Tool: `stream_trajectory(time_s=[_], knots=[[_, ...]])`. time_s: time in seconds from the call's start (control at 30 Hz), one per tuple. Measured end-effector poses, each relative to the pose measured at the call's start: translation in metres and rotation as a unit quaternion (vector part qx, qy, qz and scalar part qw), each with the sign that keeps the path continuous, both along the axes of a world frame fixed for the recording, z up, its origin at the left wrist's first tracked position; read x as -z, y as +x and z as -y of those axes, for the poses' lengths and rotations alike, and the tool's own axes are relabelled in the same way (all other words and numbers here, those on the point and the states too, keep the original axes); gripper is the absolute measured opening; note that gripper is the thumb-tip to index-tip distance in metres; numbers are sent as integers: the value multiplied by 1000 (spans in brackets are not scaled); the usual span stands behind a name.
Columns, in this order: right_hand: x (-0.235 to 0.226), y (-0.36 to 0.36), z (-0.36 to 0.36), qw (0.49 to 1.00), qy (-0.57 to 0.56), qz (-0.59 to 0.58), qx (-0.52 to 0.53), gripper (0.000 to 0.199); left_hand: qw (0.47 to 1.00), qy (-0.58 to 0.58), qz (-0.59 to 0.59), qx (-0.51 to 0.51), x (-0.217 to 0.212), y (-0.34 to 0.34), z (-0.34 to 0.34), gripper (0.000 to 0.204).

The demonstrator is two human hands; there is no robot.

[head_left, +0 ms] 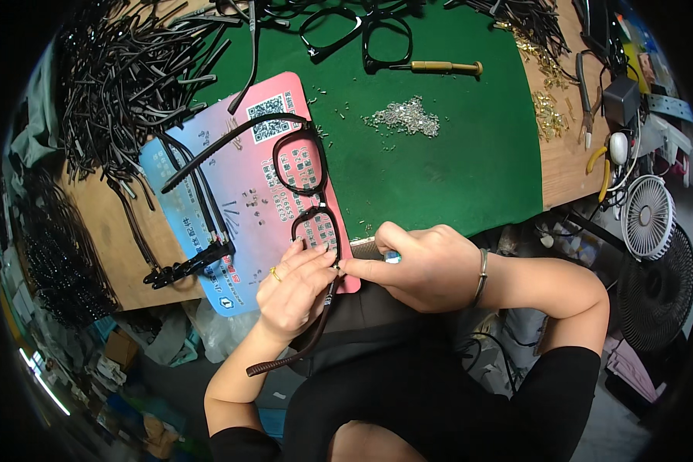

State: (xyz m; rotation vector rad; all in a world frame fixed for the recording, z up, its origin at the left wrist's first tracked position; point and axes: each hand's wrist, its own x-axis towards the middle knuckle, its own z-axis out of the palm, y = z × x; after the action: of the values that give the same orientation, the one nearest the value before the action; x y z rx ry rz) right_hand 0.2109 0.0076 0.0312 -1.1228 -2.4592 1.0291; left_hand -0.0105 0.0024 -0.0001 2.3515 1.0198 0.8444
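1. From where I stand, the dark glasses (324,165) lie along the right side of the pink and blue mat (263,250); one arm is bent in over the mat, and the other arm (319,333) hangs off the mat's near edge, toward the person.
2. The left hand (291,289) is at the near right corner of the mat; its fingers are closed in a pinch on the end of the glasses, where the hanging arm joins; I think this is to keep the joint from slipping.
3. The right hand (431,266) is just off that same corner; it is curled round a small blue thing (393,257), mostly hidden, so I cannot tell what it is; its pointing finger reaches to the joint, perhaps to steady it.
4. Beyond the right side of the mat is a heap of tiny silver bits (408,117) on green cloth (470,169); farther past it lies a brass screwdriver (446,68); both seem put there to be easy to reach.
5. Past the mat's far left corner is a big pile of dark glasses arms (123,92); maybe it sits there to leave room for the hands.
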Motion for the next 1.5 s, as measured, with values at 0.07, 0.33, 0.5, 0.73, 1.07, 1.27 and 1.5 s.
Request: stream_trajectory(time_s=[0.07, 0.33, 0.5, 0.73, 1.07, 1.27, 1.5], knots=[[-1, 0, -1, 1000, -10, -5, 0, 37, 1000, 0, 5, 0, 1, 0, 1, 12], [4, -3, 0, 998, 54, -11, -14, 35, 1000, 1, 4, -12, 1, 1, 4, 14], [2, -5, -10, 999, 18, 17, -46, 32, 1000, -4, 10, -12, 0, 2, 2, 16], [5, -6, -12, 997, 53, 15, -52, 42, 1000, 0, 19, -15, 2, 2, 4, 16], [-25, 27, -12, 995, 58, 11, 77, 32, 981, -86, 162, -63, -22, 7, -8, 21], [-9, 19, -23, 998, 27, -7, 62, 33, 983, -73, 158, 48, -72, 17, -15, 66], [-3, 26, -27, 996, -40, -23, 75, 30, 971, -35, -108, -213, -133, -37, 47, 34]])
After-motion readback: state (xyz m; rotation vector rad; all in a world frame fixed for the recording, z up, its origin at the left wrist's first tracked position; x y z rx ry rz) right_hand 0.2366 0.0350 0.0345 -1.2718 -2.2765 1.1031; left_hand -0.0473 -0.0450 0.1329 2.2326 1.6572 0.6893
